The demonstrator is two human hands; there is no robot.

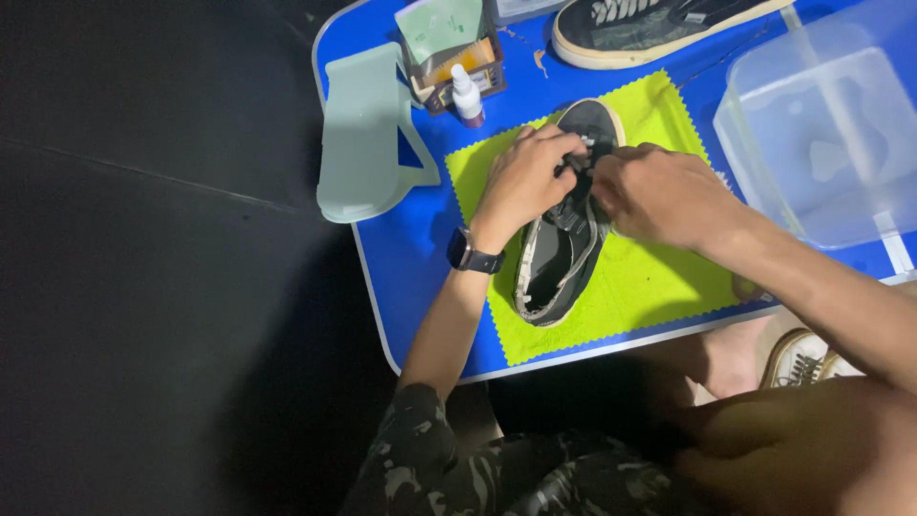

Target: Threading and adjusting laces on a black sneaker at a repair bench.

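Note:
A dark grey sneaker [559, 258] with a pale sole lies on a lime-green cloth [650, 277], toe pointing away from me. My left hand [525, 177], with a dark watch on the wrist, rests on the shoe's left side and pinches the laces near the tongue. My right hand [659, 191] comes in from the right and grips the laces at the same spot. Both hands' fingertips meet over the lacing, which they partly hide.
The cloth lies on a small blue table [411, 248]. A second sneaker [650, 29] sits at the far edge, a clear plastic tub [821, 143] at right, a pale green stand [368, 134] at left, and a small white bottle [466, 96] beside a brown box [449, 48].

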